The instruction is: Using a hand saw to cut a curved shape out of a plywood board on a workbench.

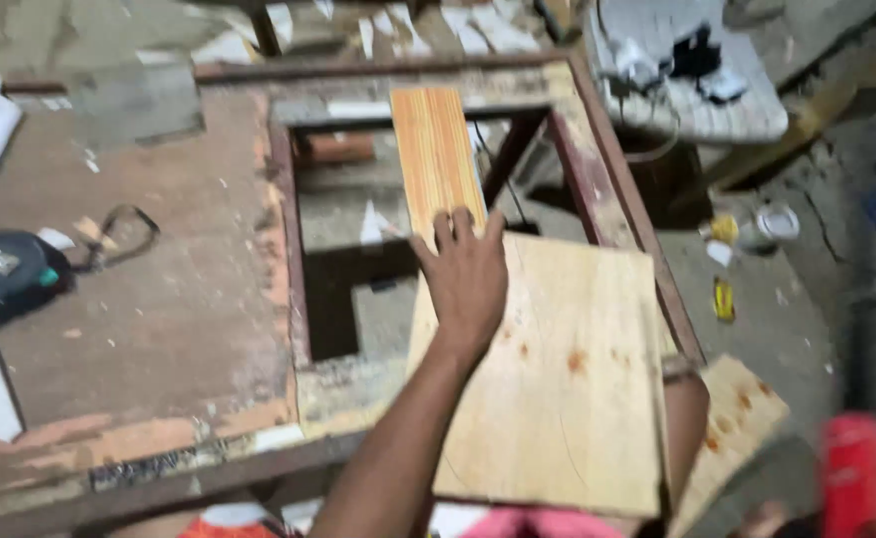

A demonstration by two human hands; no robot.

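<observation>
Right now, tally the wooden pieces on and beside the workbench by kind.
Pale plywood boards: 2, one large under the left hand at, one smaller lower right
Orange striped plank: 1
Total: 3

plywood sheet (568,389): pale raw wood, matt, smooth, a few rusty-brown stains
laminate strip (436,159): orange wood-grain finish, striped, slight sheen
workbench top (149,299): worn brown board, matt, scuffed, chipped pale at its edges
bench frame (622,189): metal, rusty, flaking paint
power tool (4,274): dark plastic, teal parts, dull
red object (855,473): blurred, apparently glossy plastic
floor (797,319): rough grey concrete, cracked
</observation>
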